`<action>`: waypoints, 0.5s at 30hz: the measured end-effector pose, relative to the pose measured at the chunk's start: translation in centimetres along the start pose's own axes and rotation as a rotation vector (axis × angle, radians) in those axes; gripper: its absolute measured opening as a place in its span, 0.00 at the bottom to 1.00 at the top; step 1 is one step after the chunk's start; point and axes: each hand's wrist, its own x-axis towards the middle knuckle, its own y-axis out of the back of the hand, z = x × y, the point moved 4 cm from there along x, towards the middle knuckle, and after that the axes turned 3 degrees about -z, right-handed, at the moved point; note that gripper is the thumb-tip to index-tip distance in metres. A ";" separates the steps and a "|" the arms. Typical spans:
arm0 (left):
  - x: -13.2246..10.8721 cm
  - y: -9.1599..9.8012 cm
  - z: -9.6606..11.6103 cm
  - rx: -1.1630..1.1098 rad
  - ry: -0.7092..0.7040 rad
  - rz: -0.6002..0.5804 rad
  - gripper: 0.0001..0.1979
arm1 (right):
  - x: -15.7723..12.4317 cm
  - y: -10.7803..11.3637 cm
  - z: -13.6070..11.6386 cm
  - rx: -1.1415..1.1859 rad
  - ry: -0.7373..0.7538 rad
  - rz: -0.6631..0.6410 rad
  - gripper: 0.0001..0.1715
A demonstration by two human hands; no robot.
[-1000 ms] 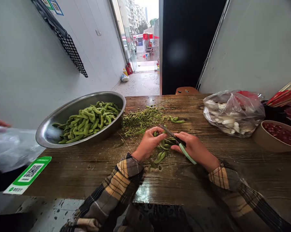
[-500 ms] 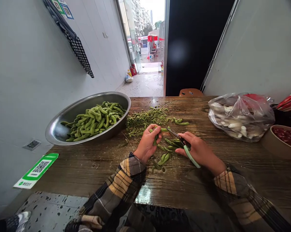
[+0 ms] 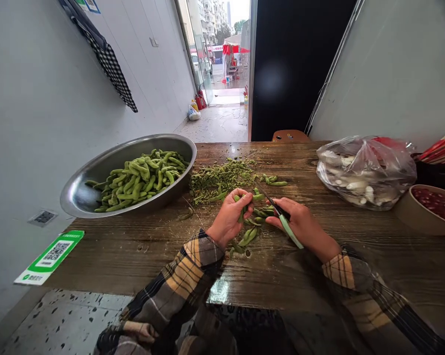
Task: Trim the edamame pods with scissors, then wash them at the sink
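Note:
My left hand (image 3: 230, 217) is closed on a green edamame pod (image 3: 256, 197) held just above the wooden table (image 3: 133, 246). My right hand (image 3: 301, 224) grips scissors (image 3: 281, 216) with pale green handles, their dark blades pointing up-left toward the pod's end. A small heap of loose pods (image 3: 250, 231) lies between and under the hands. A pile of cut tips and trimmings (image 3: 218, 178) sits just beyond them. At the left stands a wide metal basin (image 3: 92, 175) holding many pods (image 3: 141, 177).
A clear plastic bag of mushrooms (image 3: 362, 172) lies at the right, beside a brown bowl of red pieces (image 3: 425, 209). A few stray pods (image 3: 274, 181) lie mid-table. A green QR sticker (image 3: 48, 256) marks the table's left corner. A chair back (image 3: 290, 135) shows beyond the far edge.
My left hand has picked a pod out of the heap and lifted it to the scissor blades. A person's hand and plastic bag at far left have gone from view.

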 end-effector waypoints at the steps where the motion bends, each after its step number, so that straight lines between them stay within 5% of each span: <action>1: 0.1 0.2 0.2 -0.003 -0.005 0.012 0.18 | 0.0 0.0 0.1 -0.006 -0.007 0.006 0.22; 10: 1.0 2.6 2.0 0.018 -0.005 0.030 0.11 | 0.2 1.7 1.4 -0.028 -0.094 0.108 0.26; 15: 0.6 2.2 2.8 0.410 -0.010 -0.046 0.11 | 0.1 1.8 1.3 -0.039 -0.073 0.104 0.26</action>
